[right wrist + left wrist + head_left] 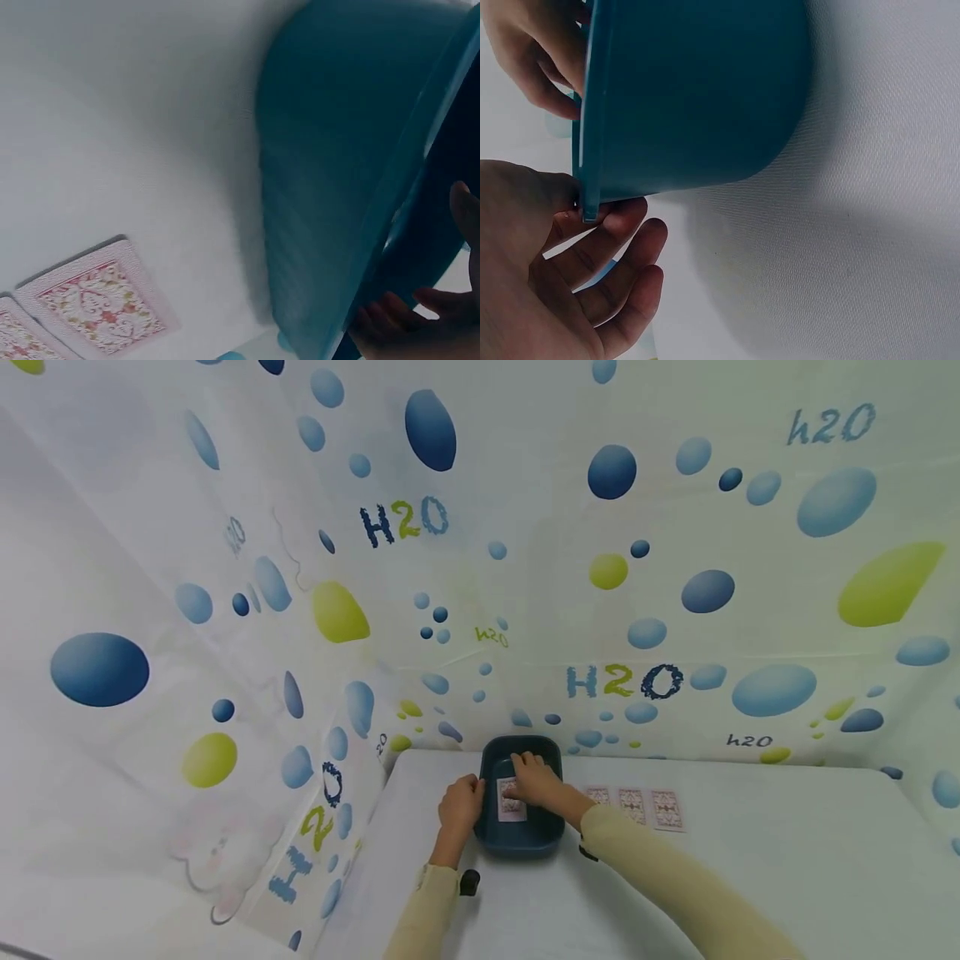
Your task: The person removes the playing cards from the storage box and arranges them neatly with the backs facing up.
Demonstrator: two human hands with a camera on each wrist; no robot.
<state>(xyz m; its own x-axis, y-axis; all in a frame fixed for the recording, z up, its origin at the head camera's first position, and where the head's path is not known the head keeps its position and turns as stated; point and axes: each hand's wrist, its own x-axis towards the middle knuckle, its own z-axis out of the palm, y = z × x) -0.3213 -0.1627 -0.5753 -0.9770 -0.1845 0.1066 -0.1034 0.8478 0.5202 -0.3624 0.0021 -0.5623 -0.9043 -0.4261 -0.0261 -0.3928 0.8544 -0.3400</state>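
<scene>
A dark teal plastic basin (521, 845) stands on the white table. My left hand (461, 802) pinches its left rim between thumb and index finger, and in the left wrist view the other fingers of that hand (540, 262) curl loosely beside the wall. Reaching over the right side, my right hand (537, 779) is inside the basin, its thumb over a red-patterned playing card (512, 810) that lies face down there. In the right wrist view the thumb and fingers of the right hand (427, 326) stand apart, with nothing visible between them.
Right of the basin, several face-down cards (667, 810) lie in a row, partly behind the right forearm. Close to the basin wall in the right wrist view is one card (105, 307). A white curtain (540, 610) with blue and green drops hangs behind the table (787, 860).
</scene>
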